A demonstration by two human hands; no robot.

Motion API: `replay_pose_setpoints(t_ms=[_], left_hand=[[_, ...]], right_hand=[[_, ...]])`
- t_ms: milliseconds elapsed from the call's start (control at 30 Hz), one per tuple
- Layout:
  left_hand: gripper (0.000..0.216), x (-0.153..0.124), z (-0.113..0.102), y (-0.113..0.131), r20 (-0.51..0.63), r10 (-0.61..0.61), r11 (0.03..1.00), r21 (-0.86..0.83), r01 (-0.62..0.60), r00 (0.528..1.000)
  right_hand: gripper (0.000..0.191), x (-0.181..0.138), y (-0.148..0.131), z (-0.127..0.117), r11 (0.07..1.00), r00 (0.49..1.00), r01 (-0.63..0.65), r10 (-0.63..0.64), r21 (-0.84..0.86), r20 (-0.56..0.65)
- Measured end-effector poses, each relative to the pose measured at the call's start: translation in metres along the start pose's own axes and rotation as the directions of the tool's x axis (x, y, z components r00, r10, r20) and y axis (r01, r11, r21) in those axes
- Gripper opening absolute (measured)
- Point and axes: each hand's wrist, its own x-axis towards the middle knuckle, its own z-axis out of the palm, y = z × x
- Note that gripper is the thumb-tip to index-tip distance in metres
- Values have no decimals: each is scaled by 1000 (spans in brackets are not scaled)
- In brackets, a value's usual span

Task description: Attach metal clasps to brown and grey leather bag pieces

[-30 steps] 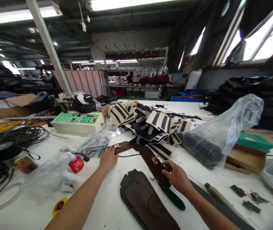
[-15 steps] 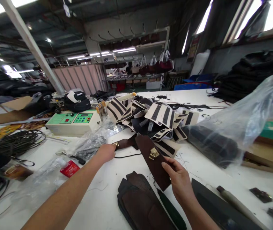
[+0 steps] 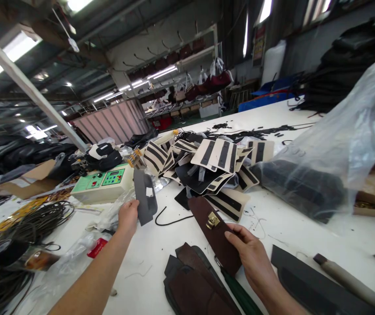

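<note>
My left hand (image 3: pixel 127 218) is closed on a grey leather piece (image 3: pixel 144 196) and holds it upright above the white table (image 3: pixel 282 232), its grey back facing me. My right hand (image 3: pixel 251 258) grips the near end of a dark brown leather flap (image 3: pixel 215 232) that carries a brass clasp (image 3: pixel 211 220); the flap lies slanted on the table. A stack of dark brown leather pieces (image 3: pixel 194 284) lies just in front of me, between my arms. Beside it, partly under the flap, lies a green-handled tool (image 3: pixel 236 291).
A heap of cream pieces with black stripes (image 3: pixel 214 162) lies behind the flap. A green and cream control box (image 3: pixel 104 183) and coils of dark cord (image 3: pixel 39 221) are at the left. A clear plastic bag (image 3: pixel 332 148) stands at the right, a wooden-handled tool (image 3: pixel 345 273) near it.
My left hand has lifted the piece off the table and turned it up, grey side toward me. My right hand has shifted along the brown flap. The view has swung left.
</note>
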Motion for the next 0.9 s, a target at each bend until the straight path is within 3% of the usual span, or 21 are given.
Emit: replay_pose_setpoints(t_ms=[133,333,400,467,567,633,800,900], left_hand=[[28,-10,29,-5,-21,-180,943,-289,167,983],[32,-24,85,0,21,-289,791,-557,251,957],[31,-29,102,2,88,-313,758,-577,304,946],[29,-36,111,4,166,-337,738,-564,369,927],[23,-53,103,8,231,-368,735,-521,434,901],[21,-74,83,13,248,-380,741,-496,454,891],[38,-152,26,22,414,-359,721,-446,530,837],[39,-186,11,27,607,-287,663,-432,611,741]], right_hand=[[38,-1,2,-3,1000,999,-19,19,7,32],[38,-3,-3,-1,997,997,-5,11,-77,73],[33,-4,-6,0,979,992,90,-72,-185,103],[22,-5,-9,1,912,959,282,-256,-297,126],[13,-8,-10,3,715,801,592,-572,-371,176],[18,-12,-9,4,586,689,712,-688,-387,226],[31,-22,-10,8,318,468,855,-815,-410,343],[28,-26,-13,9,185,362,892,-839,-413,406]])
